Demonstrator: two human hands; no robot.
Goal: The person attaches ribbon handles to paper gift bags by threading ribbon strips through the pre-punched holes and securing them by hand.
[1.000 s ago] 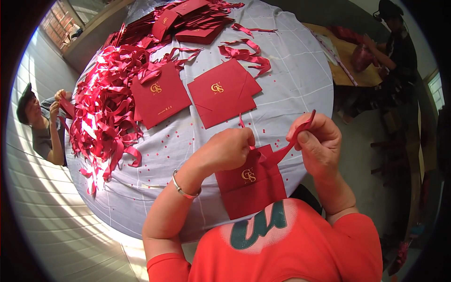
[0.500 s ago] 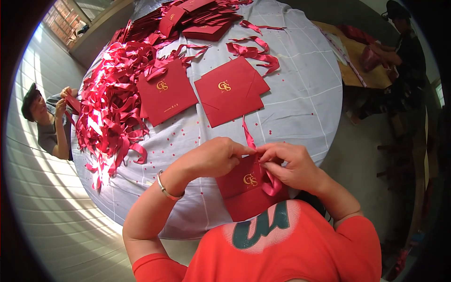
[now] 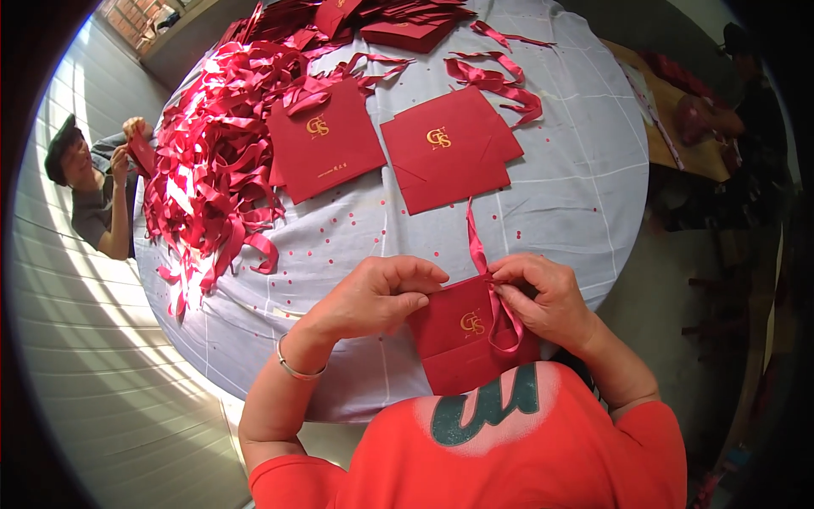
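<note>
A flat red paper bag (image 3: 449, 339) with a gold emblem lies at the table's near edge, in front of my orange shirt. My right hand (image 3: 547, 297) pinches a pink-red ribbon (image 3: 476, 242) at the bag's top edge. Part of the ribbon stretches away across the cloth, and a loop hangs over the bag's front. By the bag's upper left corner is my left hand (image 3: 381, 293), its thumb and curved fingers apart with nothing between them. Farther off lie two more flat red bags, one in the middle (image 3: 449, 148) and one to its left (image 3: 326, 140).
A big heap of ribbons (image 3: 212, 161) covers the left of the round, cloth-covered table (image 3: 585, 212). Stacked red bags (image 3: 415, 32) stand at the back, and loose ribbons (image 3: 500, 81) lie near them. Small red dots dot the cloth. One person (image 3: 93, 187) sits left, another works at right.
My left hand has come off the ribbon, drawn back to the left and opened. My right hand keeps its pinch. The view has shifted, so the table appears farther right.
</note>
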